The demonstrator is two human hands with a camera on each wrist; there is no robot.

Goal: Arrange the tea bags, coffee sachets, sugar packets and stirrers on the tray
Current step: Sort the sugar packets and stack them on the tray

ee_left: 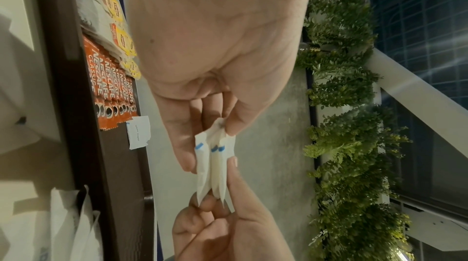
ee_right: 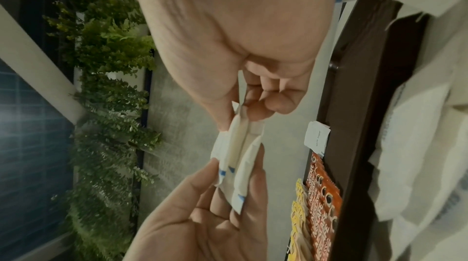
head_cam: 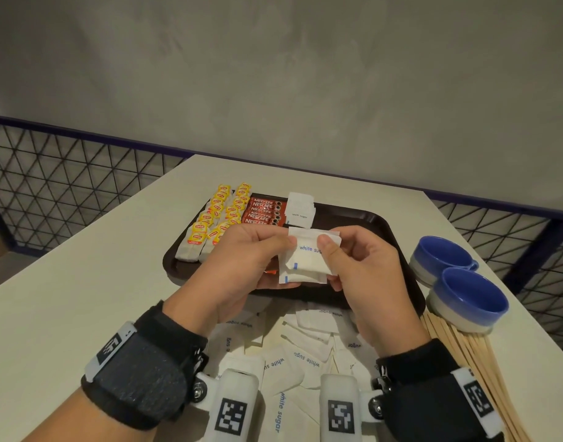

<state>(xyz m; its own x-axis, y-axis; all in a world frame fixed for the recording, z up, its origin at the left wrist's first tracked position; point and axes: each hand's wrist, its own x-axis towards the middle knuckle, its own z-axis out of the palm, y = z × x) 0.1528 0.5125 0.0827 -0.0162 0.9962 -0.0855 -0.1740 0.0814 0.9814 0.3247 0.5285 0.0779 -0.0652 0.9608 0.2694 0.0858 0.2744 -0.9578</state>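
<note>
Both hands [head_cam: 309,260] pinch a small stack of sugar packets [head_cam: 305,261] mid-frame: square edges first, then lay beside the sugar stack [head_cam: 301,209] on the tray [head_cam: 382,228].

sugar packets [head_cam: 307,260] white, small stack held above brown tray [head_cam: 382,224]; more loose on table. tea bags [head_cam: 215,218], coffee sachets [head_cam: 262,212] in rows on tray. stirrers [head_cam: 465,355] beside tray.

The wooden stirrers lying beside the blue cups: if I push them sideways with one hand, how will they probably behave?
The wooden stirrers look thin and flat, so they would probably slide rather than roll. They lie loose in a bundle, so a push likely fans them apart. Their far ends lie against the nearer blue cup, which may block them.
</note>
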